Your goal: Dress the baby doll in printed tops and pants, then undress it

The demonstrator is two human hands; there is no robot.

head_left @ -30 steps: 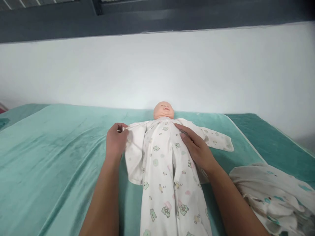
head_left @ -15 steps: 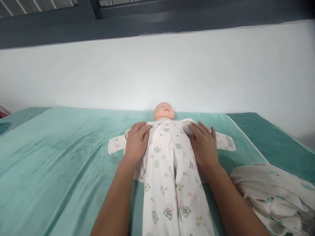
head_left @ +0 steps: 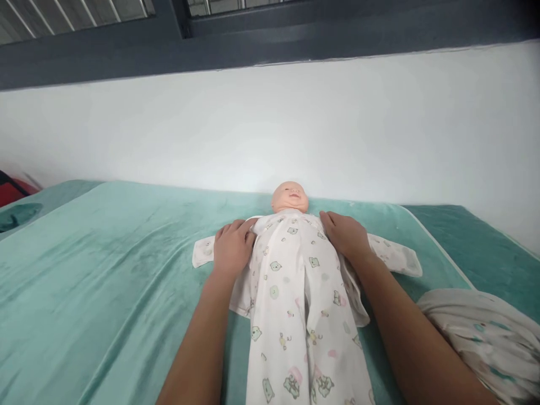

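Observation:
A baby doll [head_left: 290, 197] lies face up, its head near the wall. White printed baby pants [head_left: 291, 281] cover its front from the upper chest down. Beneath them is a printed baby shirt, its left sleeve [head_left: 203, 251] and right sleeve [head_left: 396, 256] spread outward. My left hand [head_left: 234, 247] rests at the shirt's left shoulder, fingers laid over the cloth. At the opposite shoulder, my right hand [head_left: 346, 233] is closed with its fingers curled at the shirt's edge; its fingertips are partly hidden.
A green blanket [head_left: 105, 270] covers the surface, with a darker green one [head_left: 464, 236] at the right. Crumpled white printed cloth [head_left: 485, 332] lies at lower right. A white wall [head_left: 270, 129] stands behind. Something red [head_left: 12, 191] is at the far left.
My right hand has gone from spread fingers to a closed shape at the shoulder. More of the shirt's right flap shows beside the pants. The camera view has shifted slightly.

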